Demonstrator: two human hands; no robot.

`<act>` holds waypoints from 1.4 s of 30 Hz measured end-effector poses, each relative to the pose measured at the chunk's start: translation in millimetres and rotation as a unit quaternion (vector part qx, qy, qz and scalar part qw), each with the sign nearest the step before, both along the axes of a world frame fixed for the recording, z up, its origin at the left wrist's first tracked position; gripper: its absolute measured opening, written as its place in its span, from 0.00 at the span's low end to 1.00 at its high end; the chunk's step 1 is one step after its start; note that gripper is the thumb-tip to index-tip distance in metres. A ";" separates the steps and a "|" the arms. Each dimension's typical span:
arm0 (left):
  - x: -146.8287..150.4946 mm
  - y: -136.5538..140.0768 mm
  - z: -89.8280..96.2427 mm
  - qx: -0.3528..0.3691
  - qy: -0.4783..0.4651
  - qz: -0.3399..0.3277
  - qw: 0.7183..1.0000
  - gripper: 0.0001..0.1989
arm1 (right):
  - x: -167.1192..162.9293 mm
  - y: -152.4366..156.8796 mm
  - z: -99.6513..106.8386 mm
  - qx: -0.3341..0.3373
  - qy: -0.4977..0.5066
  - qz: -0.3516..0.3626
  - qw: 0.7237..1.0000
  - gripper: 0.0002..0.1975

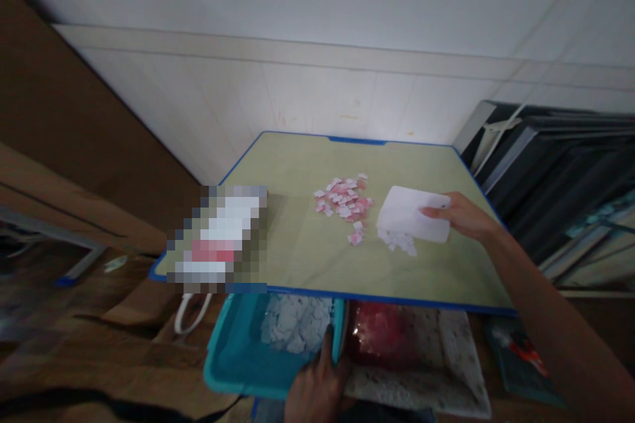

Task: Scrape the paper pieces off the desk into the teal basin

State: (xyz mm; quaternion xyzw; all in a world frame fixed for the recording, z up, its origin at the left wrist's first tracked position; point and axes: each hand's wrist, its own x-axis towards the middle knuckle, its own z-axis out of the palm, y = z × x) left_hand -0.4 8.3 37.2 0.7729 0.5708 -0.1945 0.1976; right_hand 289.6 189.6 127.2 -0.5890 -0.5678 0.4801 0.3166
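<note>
My right hand (464, 213) pinches the right end of a white scraper card (409, 211), flat with rounded corners. White square pieces (397, 241) lie at the card's lower edge on the pale yellow-green board (292, 258). Left of the card is a loose heap of small pink-and-white square pieces (344, 198). At the bottom, my left hand (317, 388) is closed on the right rim of a teal basket (225, 360), index finger reaching over its inner side. Inside the basket lie many whitish flat pieces (297, 320).
A pixelated white-and-pink object (223, 231) sits on the board's left side. Right of the basket, a speckled tray (446, 370) holds a glossy red mass (380, 334). Dark panels (570, 165) lean at the right. A white wall (317, 92) stands behind the board.
</note>
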 end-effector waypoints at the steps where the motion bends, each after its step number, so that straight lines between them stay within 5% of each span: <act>1: -0.6 -0.1 1.5 0.003 -0.006 -0.003 1.000 0.23 | -1.5 -5.3 0.0 0.006 -0.009 -0.002 1.000 0.19; 17: -8.3 -7.5 -13.4 0.082 -0.057 -0.031 0.995 0.22 | -27.9 -42.5 4.9 0.045 -0.061 0.026 0.997 0.15; 29: -7.7 -6.7 -10.8 0.075 -0.056 -0.026 0.995 0.27 | -95.5 -32.9 8.1 0.093 -0.044 0.060 0.993 0.16; 37: -9.1 -8.7 -18.1 0.139 -0.073 -0.038 0.987 0.26 | -35.7 -64.7 14.1 0.125 -0.087 -0.096 0.984 0.15; 42: -8.6 -7.9 -17.5 0.149 -0.076 -0.043 0.985 0.24 | -18.7 -93.2 12.5 0.088 -0.140 -0.064 0.984 0.14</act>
